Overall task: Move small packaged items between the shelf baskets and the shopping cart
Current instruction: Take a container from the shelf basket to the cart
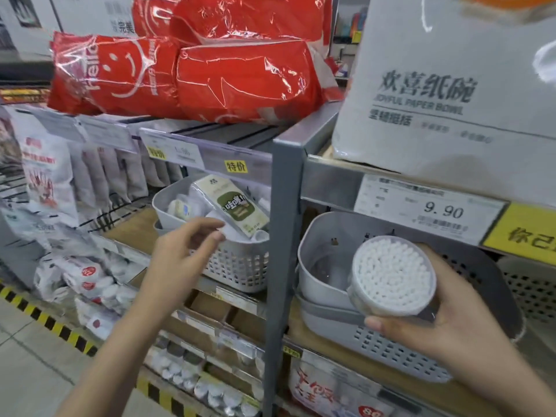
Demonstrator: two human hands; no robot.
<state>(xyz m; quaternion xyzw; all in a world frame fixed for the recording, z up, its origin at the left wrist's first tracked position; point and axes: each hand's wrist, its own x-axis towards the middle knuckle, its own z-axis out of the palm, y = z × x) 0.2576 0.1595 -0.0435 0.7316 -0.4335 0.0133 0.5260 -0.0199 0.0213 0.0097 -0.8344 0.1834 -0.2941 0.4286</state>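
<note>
My right hand (445, 320) grips a round clear tub of white cotton swabs (392, 273), held in front of a grey perforated basket (328, 284) on the right shelf. My left hand (186, 251) reaches toward a second grey basket (237, 266) on the left shelf, its fingers relaxed and holding nothing, just at the basket's near rim. That basket holds a white and green packet (231, 203) and other small white packs. No shopping cart is in view.
A grey metal upright (281, 236) separates the two shelf bays. Red plastic-wrapped packs (186, 73) lie on the top shelf, and a white paper bowl pack (451, 85) sits above the right basket. Price tags hang along the shelf edges. Yellow-black tape (45, 320) marks the floor.
</note>
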